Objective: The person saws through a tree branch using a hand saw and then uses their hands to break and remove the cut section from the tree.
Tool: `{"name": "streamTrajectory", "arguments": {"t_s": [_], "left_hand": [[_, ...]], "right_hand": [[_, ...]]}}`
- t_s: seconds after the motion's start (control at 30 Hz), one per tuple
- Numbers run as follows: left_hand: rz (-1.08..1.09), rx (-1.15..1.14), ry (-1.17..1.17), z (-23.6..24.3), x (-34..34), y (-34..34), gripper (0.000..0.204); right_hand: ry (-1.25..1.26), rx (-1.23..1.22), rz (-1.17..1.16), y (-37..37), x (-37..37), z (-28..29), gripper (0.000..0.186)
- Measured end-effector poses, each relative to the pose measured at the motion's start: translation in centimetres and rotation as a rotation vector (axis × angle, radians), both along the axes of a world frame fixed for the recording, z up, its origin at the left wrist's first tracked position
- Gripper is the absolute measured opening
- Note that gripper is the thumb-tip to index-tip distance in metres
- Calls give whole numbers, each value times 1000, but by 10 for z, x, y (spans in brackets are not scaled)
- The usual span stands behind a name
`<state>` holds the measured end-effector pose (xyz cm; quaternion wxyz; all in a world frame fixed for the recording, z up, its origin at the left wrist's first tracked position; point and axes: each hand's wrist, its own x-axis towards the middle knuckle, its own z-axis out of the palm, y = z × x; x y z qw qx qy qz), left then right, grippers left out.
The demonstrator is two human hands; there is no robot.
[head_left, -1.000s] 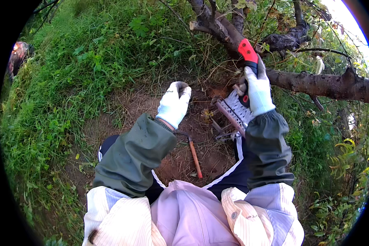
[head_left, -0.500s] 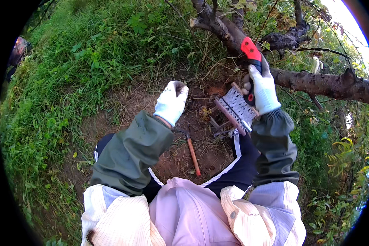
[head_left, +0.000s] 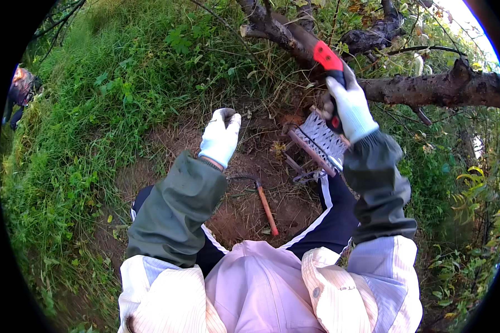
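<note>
My right hand (head_left: 350,105), in a white glove with a dark palm, is wrapped round the red and black handle of a pruning saw (head_left: 328,56). Its blade runs up and left beside the tree branches, hard to make out against the bark. Just below that hand stands a small stool (head_left: 320,137) with a woven white seat. My left hand (head_left: 219,139), gloved alike, hangs over bare soil with its fingers curled closed; what they hold, if anything, is hidden. Between my legs a sickle (head_left: 266,210) with an orange-brown handle lies on the ground.
A thick branch (head_left: 428,90) stretches across the right, and a cut branch stub (head_left: 255,30) juts out at the top. Tall grass (head_left: 94,111) covers the left side. Another person (head_left: 23,89) is at the far left edge.
The view has shifted slightly, so branches and stool sit further left. My right hand still grips the saw, and my left hand stays curled. More of the other person shows.
</note>
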<state>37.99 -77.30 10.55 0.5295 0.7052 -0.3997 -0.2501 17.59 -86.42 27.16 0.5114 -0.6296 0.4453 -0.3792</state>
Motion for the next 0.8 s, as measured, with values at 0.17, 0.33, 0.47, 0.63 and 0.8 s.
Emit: {"name": "streamTrajectory", "arguments": {"t_s": [0.17,0.33,0.47,0.63,0.8], "left_hand": [[-83,-187,94,19,5,42,23],[-154,-216,132,32,-13,28,25],[26,-18,6,1,2,-7,28],[-21,-147,91,9,13,26,25],[-145,-184,196,36,-13,31,27]], "right_hand": [[23,-72,-74,83,-76,-4,60],[78,-60,-26,12,-17,3,59],[-22,25,-41,-16,17,2,57],[130,-31,-125,87,-60,15,60],[4,25,17,53,-43,18,59]]}}
